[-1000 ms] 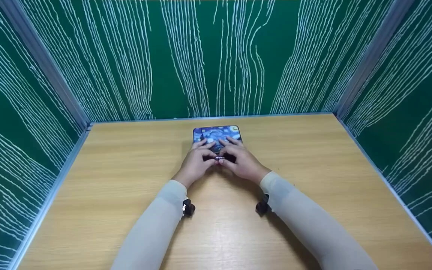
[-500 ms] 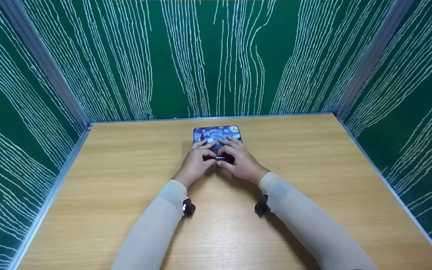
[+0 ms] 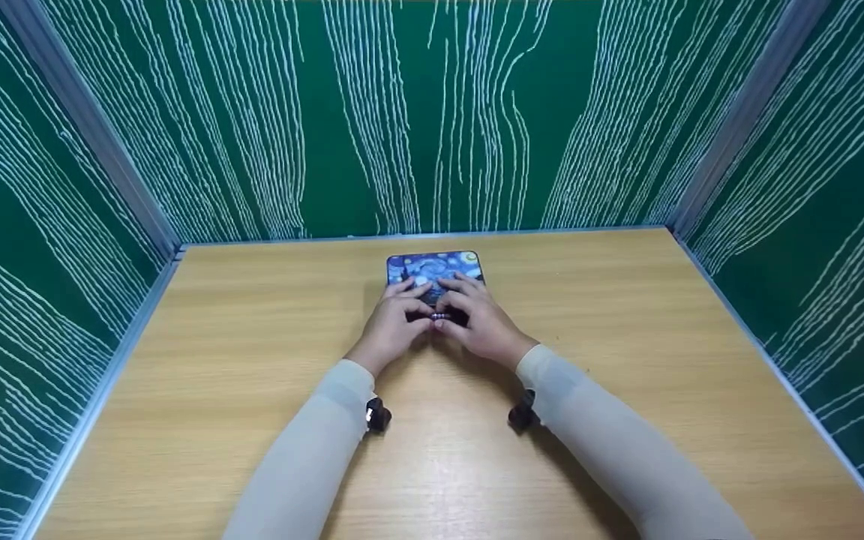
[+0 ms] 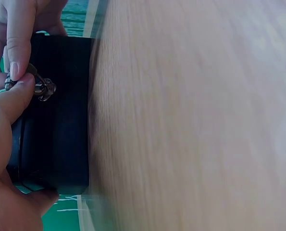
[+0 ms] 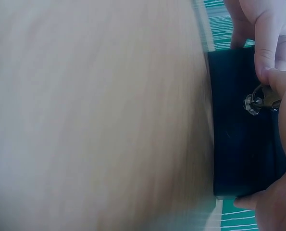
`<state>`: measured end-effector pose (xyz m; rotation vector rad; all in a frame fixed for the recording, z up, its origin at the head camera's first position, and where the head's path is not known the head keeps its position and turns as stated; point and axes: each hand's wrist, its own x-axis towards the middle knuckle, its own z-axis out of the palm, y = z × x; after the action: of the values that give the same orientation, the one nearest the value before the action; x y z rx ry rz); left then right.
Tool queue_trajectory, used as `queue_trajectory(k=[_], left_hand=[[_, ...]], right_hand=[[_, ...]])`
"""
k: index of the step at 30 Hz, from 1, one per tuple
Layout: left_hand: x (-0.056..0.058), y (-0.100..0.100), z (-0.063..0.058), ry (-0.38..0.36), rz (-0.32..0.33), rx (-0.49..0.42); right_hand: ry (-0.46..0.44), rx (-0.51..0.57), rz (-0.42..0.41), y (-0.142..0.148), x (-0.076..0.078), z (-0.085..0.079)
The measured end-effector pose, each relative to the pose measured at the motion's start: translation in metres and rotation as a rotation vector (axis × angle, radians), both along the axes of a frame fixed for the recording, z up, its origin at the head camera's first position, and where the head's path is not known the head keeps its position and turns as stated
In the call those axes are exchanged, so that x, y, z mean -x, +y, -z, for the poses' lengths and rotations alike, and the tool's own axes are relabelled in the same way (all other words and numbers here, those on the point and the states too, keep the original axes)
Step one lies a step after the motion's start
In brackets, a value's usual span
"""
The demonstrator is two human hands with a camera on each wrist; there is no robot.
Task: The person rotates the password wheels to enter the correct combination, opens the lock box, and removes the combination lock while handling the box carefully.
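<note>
Fingers (image 4: 18, 45) of left hand (image 3: 393, 326) and right hand (image 3: 486, 324) seemingly pinch the clasp (image 4: 46, 90) fronting the box (image 4: 56, 139); uneven pulling could cause a slip.

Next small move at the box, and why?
Probably work the metal clasp gently: the left hand and right hand both have thumbs at it, and other fingers rest on the patterned lid, which should steady it. Can't tell whether the clasp is latched.

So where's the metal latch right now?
The metal latch sits just below the head view's centre, on the near side of the starry-lidded box, between the left hand and right hand.
</note>
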<state>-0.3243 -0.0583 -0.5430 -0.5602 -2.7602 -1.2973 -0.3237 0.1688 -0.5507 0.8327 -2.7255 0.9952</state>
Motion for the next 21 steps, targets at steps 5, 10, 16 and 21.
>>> queue_trajectory(k=[5, 10, 16, 21], left_hand=[[0.0002, -0.0003, 0.0, -0.005, -0.004, 0.004], [0.0004, -0.0006, -0.0004, 0.002, 0.001, -0.005], [0.0006, -0.0007, 0.0011, 0.041, 0.015, -0.006], [0.0005, -0.0007, 0.0019, 0.054, 0.019, -0.006]], right_hand=[[-0.032, -0.012, 0.012, -0.0008, -0.0012, -0.0017], [-0.047, -0.018, 0.02, -0.0012, -0.0028, -0.0037], [-0.029, -0.009, 0.011, -0.0014, -0.0029, -0.004], [-0.031, 0.0, 0.011, -0.0008, -0.0031, -0.0039]])
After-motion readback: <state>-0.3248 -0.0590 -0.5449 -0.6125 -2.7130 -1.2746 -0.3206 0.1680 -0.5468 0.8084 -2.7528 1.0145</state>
